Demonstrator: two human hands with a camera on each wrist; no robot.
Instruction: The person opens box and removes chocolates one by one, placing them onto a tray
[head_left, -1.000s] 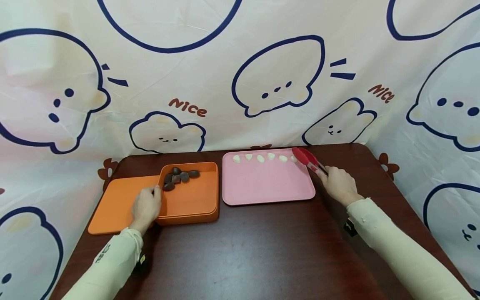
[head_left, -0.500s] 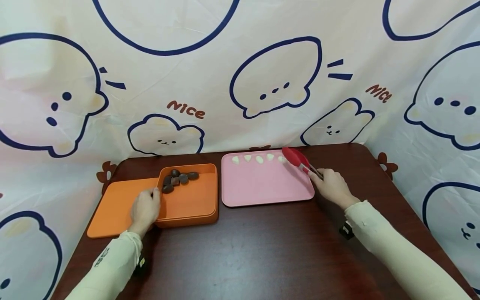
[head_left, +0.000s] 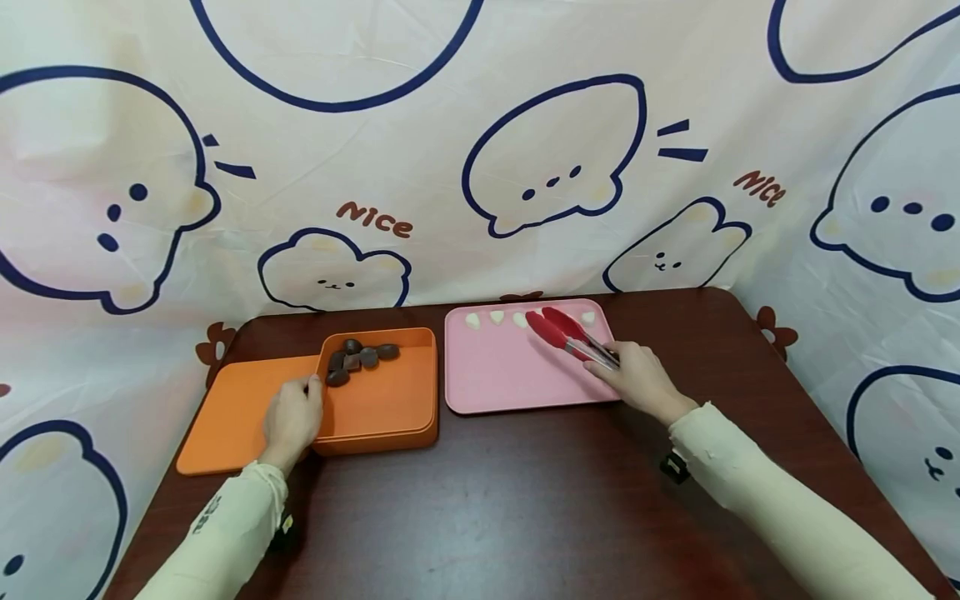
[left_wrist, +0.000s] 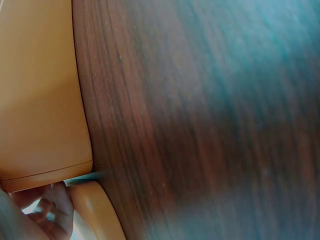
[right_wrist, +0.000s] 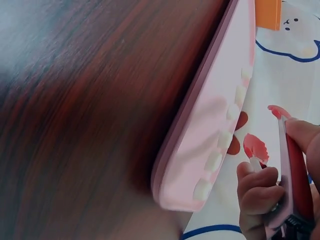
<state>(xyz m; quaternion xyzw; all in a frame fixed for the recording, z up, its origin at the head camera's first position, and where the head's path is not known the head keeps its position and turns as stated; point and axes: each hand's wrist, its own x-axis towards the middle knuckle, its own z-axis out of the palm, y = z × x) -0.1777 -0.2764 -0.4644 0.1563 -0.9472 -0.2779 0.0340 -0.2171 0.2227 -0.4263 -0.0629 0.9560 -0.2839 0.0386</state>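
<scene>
My left hand grips the left wall of an orange box that holds several dark brown chocolate-like pieces. In the left wrist view the fingers curl at the box's side, partly hidden. My right hand holds a pair of tongs with red tips and metal arms. The tips hang over the pink tray, spread apart with nothing between them, as the right wrist view confirms. Several small white pieces lie in a row along the tray's far edge; the tongs hide some of them in the head view.
An orange lid lies flat on the left, beside and partly behind my left hand. The dark wooden table stretches in front of the box and tray. A patterned cloth hangs right behind the table's far edge.
My right hand has carried the tongs leftward from the tray's right end to over its middle right. The rightmost white piece shows again. My left hand stays at the box.
</scene>
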